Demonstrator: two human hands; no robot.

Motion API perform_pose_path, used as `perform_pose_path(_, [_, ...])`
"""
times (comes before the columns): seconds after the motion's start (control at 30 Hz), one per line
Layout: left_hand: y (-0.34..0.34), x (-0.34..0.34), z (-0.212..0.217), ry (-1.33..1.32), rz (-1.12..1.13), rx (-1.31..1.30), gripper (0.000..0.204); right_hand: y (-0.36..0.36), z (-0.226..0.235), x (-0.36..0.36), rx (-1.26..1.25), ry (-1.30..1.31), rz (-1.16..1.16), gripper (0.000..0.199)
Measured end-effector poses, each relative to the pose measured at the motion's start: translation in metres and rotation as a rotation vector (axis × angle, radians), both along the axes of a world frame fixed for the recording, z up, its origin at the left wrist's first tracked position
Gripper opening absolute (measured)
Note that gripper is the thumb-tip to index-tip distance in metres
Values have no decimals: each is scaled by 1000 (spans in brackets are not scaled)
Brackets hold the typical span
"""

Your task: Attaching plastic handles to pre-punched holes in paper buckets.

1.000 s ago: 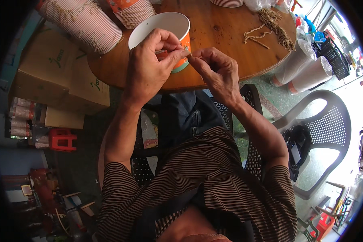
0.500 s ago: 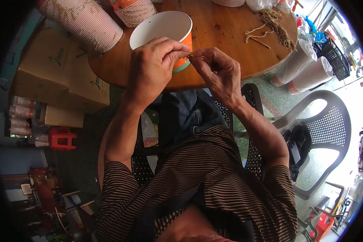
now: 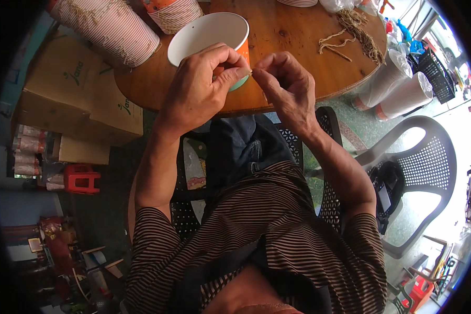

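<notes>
My left hand (image 3: 201, 86) grips the near side of an orange paper cup with a white inside (image 3: 204, 34), which is tilted at the near edge of the round wooden table (image 3: 293, 42). Thumb and forefinger pinch at the cup's rim. My right hand (image 3: 285, 86) meets them fingertip to fingertip, pinching a short bit of pale twine (image 3: 251, 73) at the cup's side. The twine is mostly hidden between the fingers.
Stacks of striped paper cups (image 3: 112, 29) lie on the table's left. Loose twine (image 3: 356, 29) lies at its right. Cardboard boxes (image 3: 73, 99) stand at the left, a grey plastic chair (image 3: 421, 167) and bagged cup stacks (image 3: 397, 89) at the right, a red stool (image 3: 83, 178) on the floor.
Both hands have stayed at the cup's rim; the fingertips have drawn closer together and the cup has shifted slightly under my left hand.
</notes>
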State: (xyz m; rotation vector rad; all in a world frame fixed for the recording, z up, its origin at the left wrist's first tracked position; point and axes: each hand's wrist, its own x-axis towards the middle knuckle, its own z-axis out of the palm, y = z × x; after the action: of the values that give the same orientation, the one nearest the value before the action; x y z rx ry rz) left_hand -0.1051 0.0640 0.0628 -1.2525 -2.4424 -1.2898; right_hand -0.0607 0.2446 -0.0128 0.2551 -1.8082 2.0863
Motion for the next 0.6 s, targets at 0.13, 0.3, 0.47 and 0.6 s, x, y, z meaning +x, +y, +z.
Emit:
perform_pose_path(0.13, [0,0,2,-41,32,19,12,2,-8,2,-78,141,3,5])
perform_pose_path(0.3, [1,1,0,-69,66,21,14,4,-10,6,47,130,9,12])
perform_pose_path(0.47, [2,-1,-3,-31,47,29,15,6,-5,9,156,112,-13,19])
perform_pose_path(0.6, [6,-1,-7,19,57,45,14,6,-2,10,106,86,4,18])
